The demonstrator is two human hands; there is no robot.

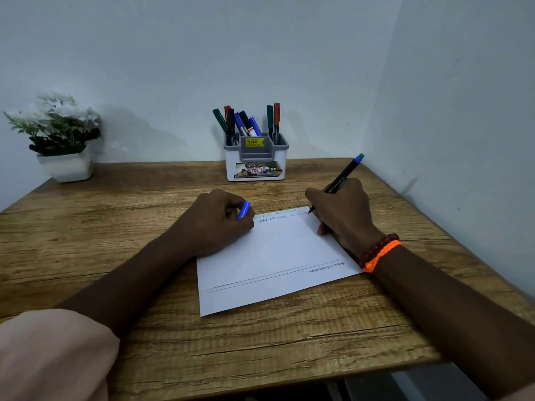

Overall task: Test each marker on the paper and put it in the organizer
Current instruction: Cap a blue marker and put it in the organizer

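right hand [343,211] gripping a black marker [341,180], fingers curled round the barrel, tip down on the far right corner of the paper [272,256], blue-green end pointing up and away toward the wall. left hand [220,221] fisted on the paper's far left edge, fingers pinching a blue cap [244,210]. paper lying flat on the wooden table [115,227], turned at an angle, two rows of zigzag test scribbles [278,215] in several colours along its far edge, printed text near the near right edge. organizer [256,160] upright at the back of the table against the wall, well apart from the paper, already holding green, red, blue and black markers [246,123] in the left and middle slots and a green and red pair on the right. potted plant [58,134] with white flowers in the back left corner. orange and dark red bracelets [379,253] on the right wrist. pale sleeve [52,354] on the left arm.
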